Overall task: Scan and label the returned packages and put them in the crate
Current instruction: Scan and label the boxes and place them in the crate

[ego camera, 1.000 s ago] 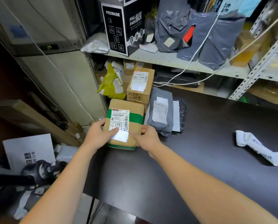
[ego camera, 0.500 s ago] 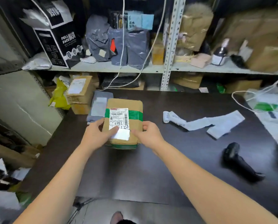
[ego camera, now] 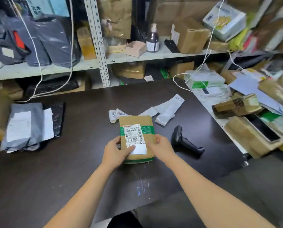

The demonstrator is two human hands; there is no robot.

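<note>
A brown paper package with a green tape band and a white shipping label lies at the middle of the dark table. My left hand grips its near left edge, thumb over a small white sticker on top. My right hand holds the near right edge. A black handheld scanner lies just right of the package. A strip of white labels trails from a small roll behind it. No crate is in view.
Grey and black mailer bags are stacked at the table's left. Cardboard boxes, papers and a white device with cables crowd the right side. Metal shelves behind hold bags, boxes and a bottle.
Both hands have carried the package from the left end of the table toward its middle, next to the scanner and label strip. The view has swung right with it.
</note>
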